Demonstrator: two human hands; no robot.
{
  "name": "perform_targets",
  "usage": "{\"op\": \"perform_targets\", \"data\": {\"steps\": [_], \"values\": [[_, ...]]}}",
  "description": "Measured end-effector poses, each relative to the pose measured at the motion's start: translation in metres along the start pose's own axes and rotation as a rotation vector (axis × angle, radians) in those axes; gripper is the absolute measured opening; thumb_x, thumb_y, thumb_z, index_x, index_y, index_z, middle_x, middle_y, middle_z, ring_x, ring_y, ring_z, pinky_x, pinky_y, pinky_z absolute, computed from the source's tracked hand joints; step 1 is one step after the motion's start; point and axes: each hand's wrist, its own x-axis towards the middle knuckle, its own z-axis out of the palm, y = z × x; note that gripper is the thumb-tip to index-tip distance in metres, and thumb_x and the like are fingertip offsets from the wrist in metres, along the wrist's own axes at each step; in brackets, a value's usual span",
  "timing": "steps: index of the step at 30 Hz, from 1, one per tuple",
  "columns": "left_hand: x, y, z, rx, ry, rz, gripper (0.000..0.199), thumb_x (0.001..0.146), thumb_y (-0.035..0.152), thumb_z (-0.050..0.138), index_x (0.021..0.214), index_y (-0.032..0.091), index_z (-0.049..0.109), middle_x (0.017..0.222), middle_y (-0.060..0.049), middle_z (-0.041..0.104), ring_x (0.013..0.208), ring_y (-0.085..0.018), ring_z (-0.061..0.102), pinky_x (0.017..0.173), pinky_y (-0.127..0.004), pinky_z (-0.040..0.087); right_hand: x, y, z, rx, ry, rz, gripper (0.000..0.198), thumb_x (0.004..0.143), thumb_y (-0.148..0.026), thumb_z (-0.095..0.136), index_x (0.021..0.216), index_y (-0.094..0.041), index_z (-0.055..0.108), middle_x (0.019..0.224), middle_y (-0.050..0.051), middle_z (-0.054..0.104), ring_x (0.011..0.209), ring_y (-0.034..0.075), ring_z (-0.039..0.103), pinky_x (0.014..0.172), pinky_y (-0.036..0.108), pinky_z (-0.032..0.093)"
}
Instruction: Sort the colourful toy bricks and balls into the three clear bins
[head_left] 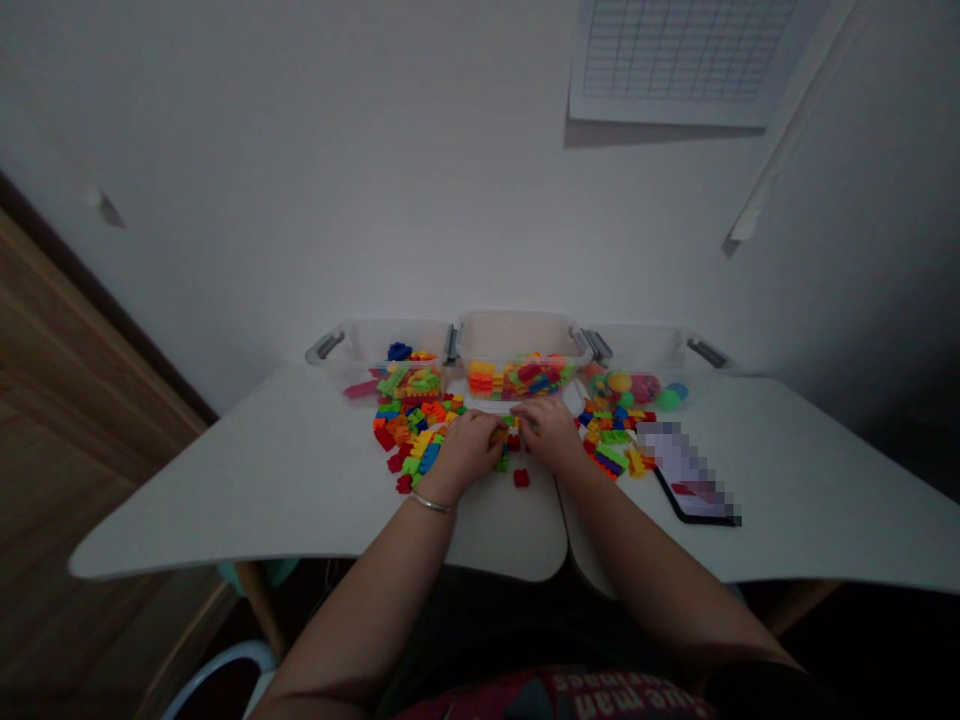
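Observation:
My left hand (472, 446), with a bangle at the wrist, rests low over the table among toy building bricks, its fingers curled inward. Opposite it, my right hand (547, 432) bends its fingers toward the same spot. Small red, yellow and green bricks show in the gap between the hands; what the fingertips hold is too small and partly hidden. A single red brick (521, 478) lies nearer to me, apart from the others. Mixed loose bricks (417, 440) spread beside my left hand, and more bricks (611, 455) lie beyond my right hand.
Along the wall stand three clear plastic bins: the left bin (360, 335) and middle bin (517, 330) contain bricks, the right bin (645, 340) colourful balls. A phone (686, 475) lies on the right of the white table (300, 480). A seam splits the tabletop near my right forearm.

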Motion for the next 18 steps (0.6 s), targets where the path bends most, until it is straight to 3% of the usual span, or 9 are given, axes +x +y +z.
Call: {"op": "perform_targets", "data": {"steps": [9,18], "values": [[0.0,0.0,0.0,-0.005,-0.006,0.015,0.022,0.085,0.02,0.054,0.104,0.021,0.065,0.101,-0.007,0.068,0.104,-0.023,0.058,0.094,-0.038,0.047,-0.004,-0.002,-0.002,-0.116,-0.138,0.09,0.023,0.089,-0.023,0.052,0.093,-0.021,0.074,0.102,0.005,0.074,0.097,0.021,0.062,0.091,0.035,0.042],[0.0,0.002,-0.001,-0.004,-0.016,0.019,0.022,0.086,0.02,0.053,0.104,0.019,0.066,0.105,-0.006,0.07,0.104,-0.023,0.058,0.095,-0.037,0.046,-0.006,-0.002,-0.009,-0.268,-0.096,0.163,0.023,0.089,-0.024,0.05,0.091,-0.02,0.073,0.099,0.006,0.073,0.095,0.022,0.06,0.084,0.032,0.04]]}}
